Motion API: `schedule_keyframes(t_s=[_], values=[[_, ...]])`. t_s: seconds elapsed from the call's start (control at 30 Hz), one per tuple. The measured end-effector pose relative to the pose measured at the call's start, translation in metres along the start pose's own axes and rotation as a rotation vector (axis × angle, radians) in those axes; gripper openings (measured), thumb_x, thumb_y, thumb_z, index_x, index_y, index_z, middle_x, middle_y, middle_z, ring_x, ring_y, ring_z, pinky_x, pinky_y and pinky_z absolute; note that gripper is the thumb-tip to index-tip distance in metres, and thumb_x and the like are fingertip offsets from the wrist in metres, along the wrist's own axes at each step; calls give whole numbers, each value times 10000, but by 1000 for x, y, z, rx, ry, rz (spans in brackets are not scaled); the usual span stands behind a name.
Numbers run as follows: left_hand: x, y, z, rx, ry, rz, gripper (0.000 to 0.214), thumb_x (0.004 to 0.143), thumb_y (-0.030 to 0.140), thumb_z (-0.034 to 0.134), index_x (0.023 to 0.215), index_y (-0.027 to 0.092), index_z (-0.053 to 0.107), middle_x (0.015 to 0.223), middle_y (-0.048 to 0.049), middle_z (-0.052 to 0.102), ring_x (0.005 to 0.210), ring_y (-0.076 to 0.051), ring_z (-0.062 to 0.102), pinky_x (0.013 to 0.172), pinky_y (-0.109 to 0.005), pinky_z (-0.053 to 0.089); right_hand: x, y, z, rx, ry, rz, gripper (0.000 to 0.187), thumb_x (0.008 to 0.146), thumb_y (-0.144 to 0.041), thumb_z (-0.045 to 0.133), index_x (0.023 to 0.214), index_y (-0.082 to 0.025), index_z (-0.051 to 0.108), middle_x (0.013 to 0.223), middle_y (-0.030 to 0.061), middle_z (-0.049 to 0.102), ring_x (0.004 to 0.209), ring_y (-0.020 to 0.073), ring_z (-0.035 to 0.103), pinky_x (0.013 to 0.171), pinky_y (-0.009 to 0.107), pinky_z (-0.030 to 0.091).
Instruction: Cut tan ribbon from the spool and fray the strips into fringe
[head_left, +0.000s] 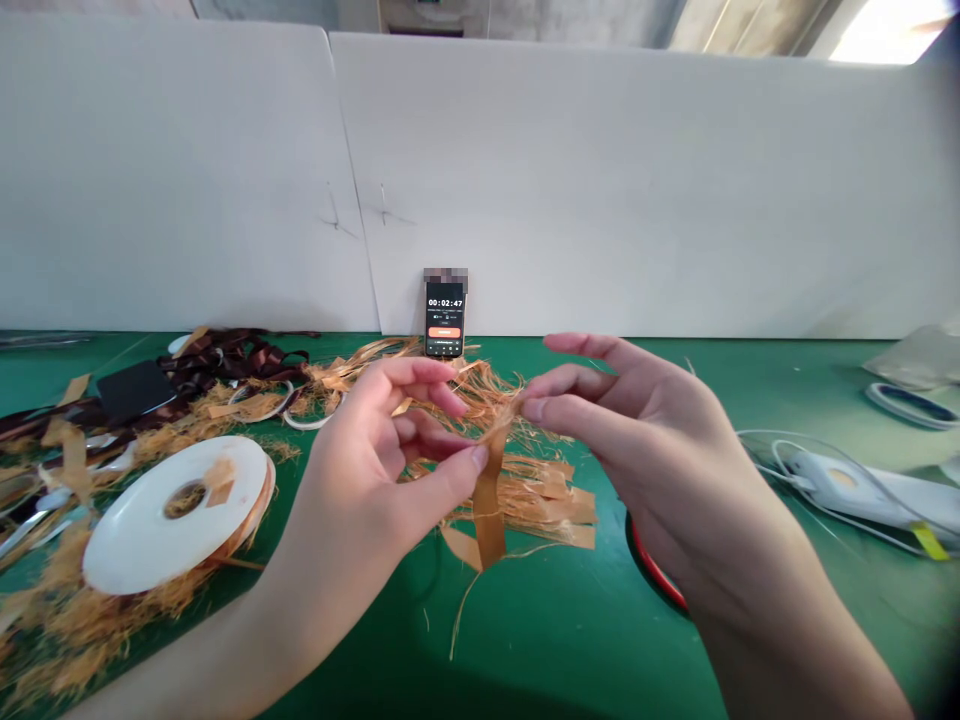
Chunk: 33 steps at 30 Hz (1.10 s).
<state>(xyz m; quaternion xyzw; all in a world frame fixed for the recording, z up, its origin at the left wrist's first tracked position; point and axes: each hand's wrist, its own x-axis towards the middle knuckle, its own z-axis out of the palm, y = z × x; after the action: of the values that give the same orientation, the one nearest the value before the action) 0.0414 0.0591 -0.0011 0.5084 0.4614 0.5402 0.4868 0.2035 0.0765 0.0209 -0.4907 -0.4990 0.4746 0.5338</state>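
Between my two hands is a tan ribbon (490,505), its lower part hanging down over the table. My left hand (397,450) pinches it between thumb and index finger. My right hand (622,400) pinches the frayed upper end with thumb and index finger, the other fingers raised. Below and behind the ribbon lie several cut ribbon pieces (559,505) with fringed ends. More loose tan fibres (480,385) are heaped behind my hands. Under my right wrist shows a red curved handle (660,575), mostly hidden.
At left a white ribbon spool (142,530) lies among frayed threads (60,640), with dark brown ribbons (217,360) and a black square (135,388) behind. A phone (445,320) with a timer leans on the white panel (600,190). A white power strip (862,485) with cables is right.
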Motion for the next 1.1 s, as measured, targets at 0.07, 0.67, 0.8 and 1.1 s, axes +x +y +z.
schedule_keyframes(t_s=[0.07, 0.67, 0.8, 1.1], values=[[0, -1, -1, 19, 5, 25, 328, 726, 204, 762, 991, 258, 575, 918, 24, 579, 674, -86, 618, 612, -180, 555, 1, -1, -2, 2, 73, -35, 367, 678, -175, 748, 1000, -198, 574, 720, -10, 715, 714, 148, 694, 681, 257, 550], [7, -6, 1, 368, -155, 186, 124, 800, 134, 627, 896, 209, 648, 815, 11, 712, 763, -126, 687, 672, -202, 572, 5, 5, -3, 574, -309, 49, 251, 709, 29, 589, 792, -197, 517, 736, -57, 631, 612, 28, 632, 622, 112, 531], [3, -11, 2, 659, -126, 427, 176, 797, 39, 574, 862, 197, 615, 769, 13, 711, 686, -113, 664, 663, -209, 562, 10, 2, -9, 513, -285, 107, 360, 479, 79, 437, 687, -215, 441, 656, -96, 580, 428, 4, 478, 426, 130, 403], [-8, -40, -24, 896, -167, 528, 226, 786, -24, 458, 829, 170, 565, 761, -30, 660, 681, -135, 637, 604, -244, 527, 21, 31, -19, -30, -178, -62, 295, 444, -46, 396, 668, -222, 323, 639, -75, 537, 478, 43, 443, 429, 172, 307]])
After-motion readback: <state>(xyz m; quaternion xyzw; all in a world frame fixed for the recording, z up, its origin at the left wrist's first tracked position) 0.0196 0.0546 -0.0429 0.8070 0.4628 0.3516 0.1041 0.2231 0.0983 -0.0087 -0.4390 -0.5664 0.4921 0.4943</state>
